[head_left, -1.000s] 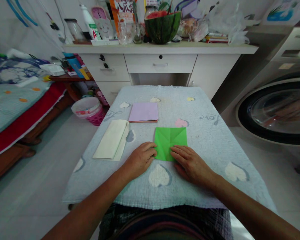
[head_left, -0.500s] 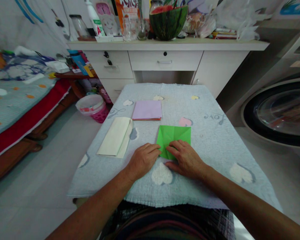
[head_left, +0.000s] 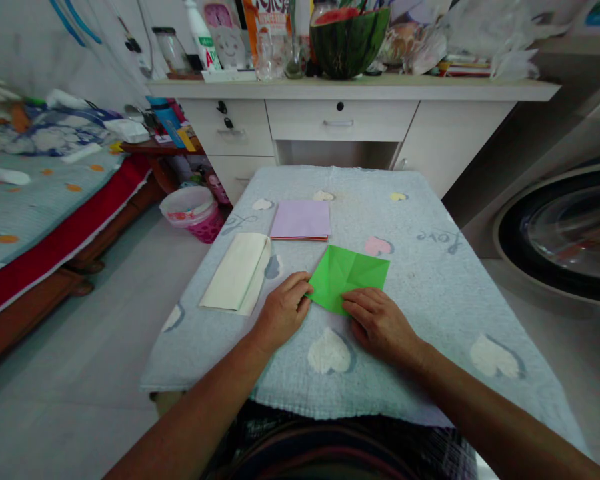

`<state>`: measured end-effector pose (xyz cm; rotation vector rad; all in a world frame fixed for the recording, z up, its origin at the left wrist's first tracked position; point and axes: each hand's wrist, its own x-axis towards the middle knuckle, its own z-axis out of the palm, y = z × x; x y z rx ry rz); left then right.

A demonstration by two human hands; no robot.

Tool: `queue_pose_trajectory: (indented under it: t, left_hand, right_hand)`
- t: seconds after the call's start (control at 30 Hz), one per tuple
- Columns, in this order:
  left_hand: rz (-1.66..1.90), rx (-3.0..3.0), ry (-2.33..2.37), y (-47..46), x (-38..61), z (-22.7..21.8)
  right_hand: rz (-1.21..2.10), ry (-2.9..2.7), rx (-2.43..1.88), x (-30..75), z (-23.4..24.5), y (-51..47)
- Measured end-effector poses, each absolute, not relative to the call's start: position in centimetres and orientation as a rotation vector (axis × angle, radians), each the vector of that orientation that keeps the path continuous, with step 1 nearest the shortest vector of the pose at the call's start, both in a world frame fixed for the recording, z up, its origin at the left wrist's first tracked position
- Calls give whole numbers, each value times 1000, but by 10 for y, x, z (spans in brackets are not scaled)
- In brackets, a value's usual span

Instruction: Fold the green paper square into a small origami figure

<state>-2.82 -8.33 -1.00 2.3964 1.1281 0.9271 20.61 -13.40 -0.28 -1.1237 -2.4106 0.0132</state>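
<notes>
From where I stand, a folded cream paper (head_left: pixel 237 273) lies leftmost on the heart-patterned cloth (head_left: pixel 445 313), apart from the work, and I would leave it there so that no edge snags. Next comes the person's left hand (head_left: pixel 286 303), its fingers curled in and seemingly pinching the left corner of the green sheet (head_left: pixel 349 271); a light hold suits thin paper, I'd say, as a hard one could crumple the tip. Just beyond that hand sits a lilac paper stack (head_left: pixel 301 219) with red showing along its near edge, near the green sheet but not touching it, so any turning is best done low and close to the body. The green sheet lies between the two hands, crossed by creases and set askew on the cloth; to handle it well, I would keep it flat and let both hands move together, since pulling from one side alone might bend it. Rightmost, the right hand (head_left: pixel 380 323) lays bent fingers over the near edge, its thumb mostly hidden, so whether it grips or only presses I cannot tell
</notes>
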Motion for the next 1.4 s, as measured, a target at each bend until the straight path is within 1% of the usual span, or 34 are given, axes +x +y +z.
queue_pose_trajectory:
  t: [0.2,0.33,0.67,0.77,0.9,1.07,1.23,1.4]
  left_hand:
    - [880,2777,1040,-89,-27,-5]
    - [918,2957,1178,-95,-24,-2]
    - [398,3123,1180,-89,-20,7]
    - [341,3161,1113,-86,-14,14]
    - [387,3164,1039,-83,-7,14]
    - [547,3054,990,-81,-11,0]
    - [775,2661,1044,-74,-21,-6]
    - [733,2364,1118,-66,-25,-1]
  right_hand:
    - [-21,-2381,-1069,205,0,-133]
    - [-33,-2410,-1068,203,6,-136]
    - [-20,-2573,-1094,221,1,-134]
    - [-35,-2572,-1087,229,3,-132]
    - [-14,-2586,-1107,235,9,-133]
    - [108,-2535,-1220,226,12,-139]
    - [253,-2378,-1248,221,8,-136]
    - [410,-2208,-1261,226,5,-132]
